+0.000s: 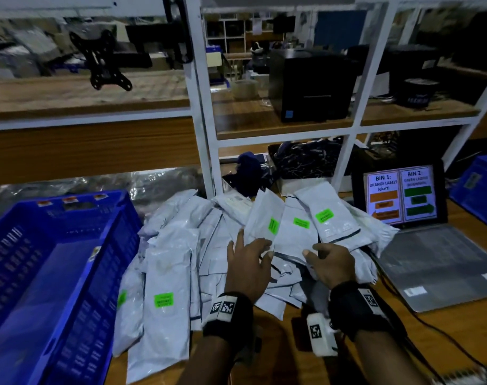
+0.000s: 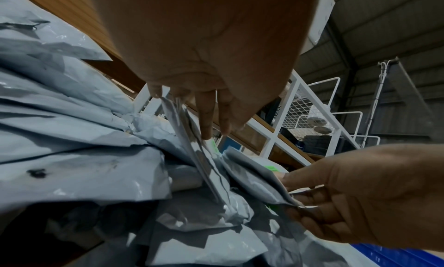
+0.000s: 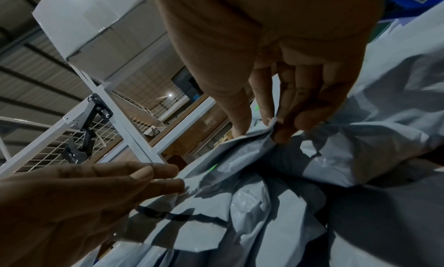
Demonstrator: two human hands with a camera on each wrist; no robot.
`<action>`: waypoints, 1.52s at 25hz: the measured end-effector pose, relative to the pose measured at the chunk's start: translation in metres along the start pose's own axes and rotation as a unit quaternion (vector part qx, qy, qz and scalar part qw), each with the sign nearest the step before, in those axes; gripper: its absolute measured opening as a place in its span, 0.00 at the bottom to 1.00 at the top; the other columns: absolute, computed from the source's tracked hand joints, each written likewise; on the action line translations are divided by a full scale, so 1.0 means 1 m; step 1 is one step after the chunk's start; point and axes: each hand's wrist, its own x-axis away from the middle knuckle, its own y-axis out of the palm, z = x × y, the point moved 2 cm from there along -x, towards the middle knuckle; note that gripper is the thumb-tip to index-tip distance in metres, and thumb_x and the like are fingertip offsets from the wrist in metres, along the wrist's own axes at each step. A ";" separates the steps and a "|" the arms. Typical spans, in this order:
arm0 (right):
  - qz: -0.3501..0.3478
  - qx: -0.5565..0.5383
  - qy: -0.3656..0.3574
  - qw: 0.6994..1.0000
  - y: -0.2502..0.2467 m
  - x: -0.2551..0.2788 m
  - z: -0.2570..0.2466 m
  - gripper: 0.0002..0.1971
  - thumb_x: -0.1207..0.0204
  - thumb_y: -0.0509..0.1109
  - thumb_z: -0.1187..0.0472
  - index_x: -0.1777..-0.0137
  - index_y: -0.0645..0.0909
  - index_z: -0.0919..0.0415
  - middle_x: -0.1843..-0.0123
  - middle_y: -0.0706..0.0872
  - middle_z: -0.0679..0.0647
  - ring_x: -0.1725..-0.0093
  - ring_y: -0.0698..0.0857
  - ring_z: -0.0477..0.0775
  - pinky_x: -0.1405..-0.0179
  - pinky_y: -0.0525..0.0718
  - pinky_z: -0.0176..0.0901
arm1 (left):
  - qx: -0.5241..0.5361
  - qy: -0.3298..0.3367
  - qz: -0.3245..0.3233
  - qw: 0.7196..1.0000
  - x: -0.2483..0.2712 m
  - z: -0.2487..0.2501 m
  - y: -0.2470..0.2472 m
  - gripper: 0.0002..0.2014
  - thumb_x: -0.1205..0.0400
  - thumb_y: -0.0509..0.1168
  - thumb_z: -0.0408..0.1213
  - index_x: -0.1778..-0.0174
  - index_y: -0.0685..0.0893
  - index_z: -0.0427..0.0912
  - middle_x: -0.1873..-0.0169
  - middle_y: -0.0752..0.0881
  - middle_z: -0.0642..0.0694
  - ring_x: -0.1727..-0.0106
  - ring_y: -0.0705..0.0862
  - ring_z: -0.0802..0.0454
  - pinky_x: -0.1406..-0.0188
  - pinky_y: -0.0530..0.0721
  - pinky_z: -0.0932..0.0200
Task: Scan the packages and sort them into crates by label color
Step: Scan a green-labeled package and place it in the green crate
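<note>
A heap of grey plastic mailer packages [image 1: 181, 245] covers the wooden table, several with green labels. My left hand [image 1: 254, 245] pinches the lower edge of an upright green-labelled package [image 1: 261, 218]; in the left wrist view its thin edge [image 2: 182, 123] runs between my fingers. My right hand [image 1: 314, 251] pinches the crumpled corner of a second green-labelled package [image 1: 295, 234], with thumb and fingers closed on that corner [image 3: 264, 136]. A third green-labelled package [image 1: 334, 220] leans just right of these. A blue crate [image 1: 56, 273] stands at the left.
An open laptop [image 1: 400, 195] at the right shows a guide: bin 1 orange labels, bin 2 green labels. Another blue crate [image 1: 481, 190] sits at the far right. A white shelf frame [image 1: 203, 134] rises behind the heap. A black cable [image 1: 431, 329] crosses the table near my right wrist.
</note>
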 end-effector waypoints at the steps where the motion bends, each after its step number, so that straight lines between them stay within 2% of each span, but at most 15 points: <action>1: 0.009 -0.010 0.007 1.000 -0.001 0.002 -0.002 0.19 0.28 0.86 0.57 0.41 0.92 0.67 0.54 0.90 0.59 0.49 0.88 0.62 0.41 0.86 0.52 | -0.001 -0.004 -0.006 1.000 -0.001 -0.002 0.002 0.14 0.09 0.61 0.44 0.29 0.83 0.57 0.27 0.86 0.50 0.07 0.51 0.47 0.09 0.42 0.43; 4: 0.021 -0.047 0.032 0.998 -0.007 0.006 -0.005 0.14 0.30 0.87 0.60 0.46 0.93 0.61 0.57 0.88 0.54 0.53 0.88 0.57 0.42 0.88 0.53 | 0.004 -0.013 -0.016 1.000 -0.001 -0.005 0.004 0.15 0.08 0.58 0.43 0.28 0.81 0.60 0.20 0.79 0.44 0.06 0.48 0.44 0.09 0.37 0.49; 6: 0.023 -0.059 0.027 0.998 -0.012 0.009 -0.010 0.08 0.29 0.84 0.63 0.50 0.93 0.57 0.57 0.90 0.51 0.53 0.89 0.55 0.42 0.89 0.53 | 0.004 -0.012 -0.024 1.000 0.001 -0.001 0.002 0.20 0.10 0.57 0.35 0.27 0.81 0.60 0.15 0.73 0.40 0.06 0.48 0.41 0.09 0.36 0.48; 10: 0.001 -0.133 -0.005 0.991 -0.018 0.015 -0.023 0.11 0.24 0.75 0.71 0.53 0.90 0.52 0.61 0.88 0.51 0.61 0.87 0.56 0.59 0.85 0.47 | 0.019 -0.021 -0.033 0.999 0.009 0.013 -0.011 0.29 0.13 0.58 0.24 0.22 0.79 0.57 0.09 0.62 0.36 0.06 0.45 0.36 0.10 0.36 0.46; 14: -0.012 -0.236 -0.017 0.972 -0.027 0.021 -0.038 0.14 0.22 0.67 0.75 0.54 0.88 0.56 0.62 0.86 0.57 0.64 0.81 0.54 0.62 0.83 0.49 | 0.051 -0.015 -0.008 0.999 0.014 0.028 -0.021 0.31 0.13 0.60 0.23 0.16 0.72 0.56 0.12 0.68 0.44 0.07 0.50 0.45 0.07 0.42 0.46; 19: -0.040 -0.276 -0.067 0.958 -0.044 0.034 -0.062 0.13 0.22 0.61 0.80 0.56 0.85 0.66 0.65 0.81 0.56 0.71 0.75 0.43 0.69 0.74 0.31 | 0.056 0.002 0.008 0.998 0.013 0.037 -0.025 0.34 0.12 0.66 0.29 0.12 0.67 0.60 0.09 0.62 0.54 0.07 0.51 0.51 0.07 0.45 0.48; 21: -0.061 -0.278 -0.079 0.955 -0.050 0.036 -0.066 0.12 0.23 0.61 0.80 0.56 0.84 0.69 0.71 0.77 0.49 0.73 0.71 0.43 0.72 0.71 0.31 | 0.059 0.010 0.018 0.998 0.010 0.038 -0.023 0.36 0.14 0.68 0.28 0.13 0.68 0.61 0.09 0.62 0.52 0.07 0.53 0.53 0.07 0.47 0.46; 23: -0.078 -0.273 -0.089 0.955 -0.056 0.037 -0.069 0.12 0.22 0.60 0.80 0.57 0.84 0.69 0.74 0.73 0.44 0.75 0.67 0.44 0.73 0.68 0.33 | 0.070 0.022 0.025 0.997 0.006 0.037 -0.020 0.38 0.18 0.71 0.28 0.14 0.70 0.60 0.10 0.64 0.50 0.08 0.55 0.53 0.08 0.56 0.40; 26: -0.093 -0.264 -0.121 0.952 -0.065 0.037 -0.075 0.11 0.22 0.61 0.75 0.58 0.83 0.66 0.71 0.75 0.51 0.72 0.69 0.50 0.70 0.68 0.38 | 0.073 0.030 0.035 0.996 0.000 0.037 -0.013 0.39 0.21 0.77 0.30 0.16 0.73 0.60 0.11 0.67 0.50 0.09 0.61 0.53 0.12 0.68 0.40; 29: -0.099 -0.277 -0.136 0.946 -0.074 0.034 -0.079 0.08 0.28 0.61 0.66 0.59 0.83 0.63 0.61 0.76 0.72 0.66 0.71 0.58 0.64 0.70 0.47 | 0.071 0.058 0.046 0.995 -0.004 0.048 -0.010 0.31 0.21 0.76 0.40 0.20 0.79 0.57 0.13 0.71 0.47 0.11 0.65 0.55 0.14 0.71 0.49; 32: -0.099 -0.287 -0.145 0.942 -0.081 0.030 -0.083 0.08 0.30 0.60 0.66 0.60 0.82 0.63 0.61 0.75 0.74 0.67 0.69 0.57 0.63 0.67 0.47 | 0.061 0.086 0.067 0.992 -0.013 0.057 -0.016 0.24 0.20 0.78 0.42 0.28 0.86 0.52 0.18 0.77 0.49 0.17 0.68 0.61 0.23 0.66 0.76; 33: -0.103 -0.287 -0.150 0.941 -0.081 0.029 -0.084 0.08 0.30 0.60 0.66 0.60 0.82 0.62 0.61 0.74 0.74 0.68 0.69 0.57 0.64 0.66 0.47 | 0.054 0.092 0.079 0.991 -0.017 0.058 -0.018 0.20 0.20 0.79 0.41 0.31 0.88 0.52 0.21 0.80 0.49 0.18 0.71 0.61 0.24 0.69 0.75; 35: -0.113 -0.286 -0.161 0.938 -0.082 0.024 -0.086 0.09 0.29 0.60 0.66 0.60 0.83 0.63 0.61 0.74 0.74 0.68 0.69 0.62 0.62 0.67 0.47 | 0.041 0.096 0.102 0.989 -0.024 0.059 -0.020 0.15 0.21 0.78 0.42 0.38 0.90 0.54 0.28 0.85 0.54 0.25 0.79 0.56 0.24 0.78 0.58; 36: -0.119 -0.289 -0.164 0.936 -0.083 0.021 -0.087 0.09 0.28 0.60 0.65 0.58 0.83 0.63 0.59 0.77 0.72 0.65 0.72 0.66 0.60 0.70 0.47 | 0.033 0.092 0.113 0.989 -0.026 0.063 -0.021 0.13 0.22 0.77 0.42 0.41 0.90 0.55 0.32 0.87 0.57 0.30 0.83 0.54 0.27 0.81 0.51; 38: -0.121 -0.310 -0.155 0.930 -0.083 0.017 -0.089 0.10 0.24 0.62 0.64 0.51 0.85 0.65 0.55 0.85 0.64 0.57 0.82 0.61 0.54 0.78 0.45 | 0.042 0.067 0.115 0.990 -0.030 0.069 -0.023 0.09 0.21 0.76 0.40 0.47 0.91 0.56 0.43 0.91 0.60 0.40 0.88 0.55 0.38 0.88 0.49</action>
